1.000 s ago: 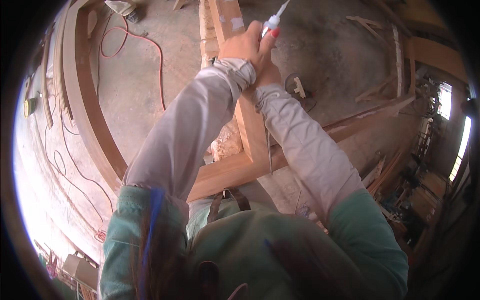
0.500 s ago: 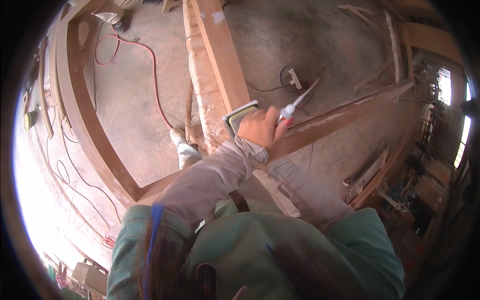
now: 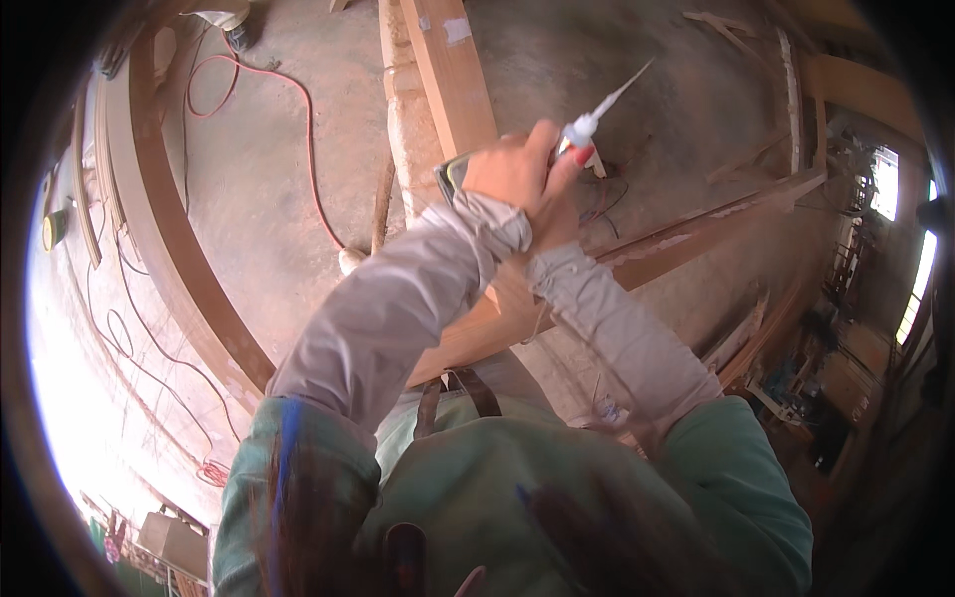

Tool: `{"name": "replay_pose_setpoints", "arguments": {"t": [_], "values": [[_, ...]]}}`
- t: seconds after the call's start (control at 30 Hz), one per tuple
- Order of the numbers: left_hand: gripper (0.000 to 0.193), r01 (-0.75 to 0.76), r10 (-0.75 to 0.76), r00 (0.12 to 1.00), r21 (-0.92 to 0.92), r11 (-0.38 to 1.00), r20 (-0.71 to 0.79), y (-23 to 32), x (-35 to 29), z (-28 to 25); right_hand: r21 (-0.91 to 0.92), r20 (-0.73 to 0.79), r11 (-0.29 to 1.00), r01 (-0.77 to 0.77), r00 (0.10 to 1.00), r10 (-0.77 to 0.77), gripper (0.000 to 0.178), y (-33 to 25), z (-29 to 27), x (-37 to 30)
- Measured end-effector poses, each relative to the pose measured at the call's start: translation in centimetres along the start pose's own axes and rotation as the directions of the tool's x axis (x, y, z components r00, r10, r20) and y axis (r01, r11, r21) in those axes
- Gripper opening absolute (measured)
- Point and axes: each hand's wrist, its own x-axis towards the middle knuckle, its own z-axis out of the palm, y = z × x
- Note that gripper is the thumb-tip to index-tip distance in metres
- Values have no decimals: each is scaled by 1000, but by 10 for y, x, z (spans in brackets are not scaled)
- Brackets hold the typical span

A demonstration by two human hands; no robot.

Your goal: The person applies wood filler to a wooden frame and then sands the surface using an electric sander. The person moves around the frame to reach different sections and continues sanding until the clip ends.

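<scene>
Clock read from mid-view. Floor [image 3: 686, 124], bare concrete, biggest: wide gap btwn left beam & mid beam, 10 to 12; another btwn mid beam & right beam, 1 to 2.

Left beam [image 3: 164, 194], long, at 10, edges bowed by lens. Mid beam [image 3: 453, 80] from 12 down twd front beam [image 3: 458, 343], which sits just below centre, close to body; pale patches on upper part. Right beam [image 3: 686, 239] slants off at 2–3. Rough pale post [image 3: 408, 119] right alongside mid beam, 12.

L sleeve [image 3: 383, 298] in from 7, R sleeve [image 3: 637, 333] from 4–5; wrists nearly meet over mid beam, so little room btwn arms.

Grey box [image 3: 169, 542] at 8, contents n/a to the eye. Pale bag [image 3: 221, 16] at 10–11, cut by top edge, contents hidden. Red cord [image 3: 310, 129] loops nr it.

L hand [image 3: 509, 169], just past 12, over mid beam: thumb & fingers clasp small bottle [image 3: 574, 137] at 1, nozzle aimed 1–2; contents can't tell. R hand [image 3: 552, 224] at 1–2, mostly behind L hand, grip can't tell. Flat block [image 3: 451, 179], 11–12, pokes out under L hand; contact w/ wood unclear.
</scene>
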Motion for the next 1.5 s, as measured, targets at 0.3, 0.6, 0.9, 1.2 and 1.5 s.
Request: {"name": "replay_pose_setpoints", "arguments": {"t": [0.3,0.6,0.9,1.2,1.5], "values": [[47,-3,-2,993,-37,999,-116,-22,86,-32,-154,-26,983,-96,995,94,86,-56,-39,85],[46,-24,17,995,69,997,99,12,-9,33,64,6,981,-183,983,183,64,13,-15,-26],[40,-123,128,989,-65,990,73,30,-118,103,335,-84,922,-191,969,231,39,112,53,-168],[35,-130,128,991,-52,990,-50,5,-55,52,165,-142,983,-85,984,109,33,63,36,-82],[42,-39,38,972,-2,999,-232,-28,94,-45,63,-106,977,-203,972,209,77,-84,-44,86]]}}
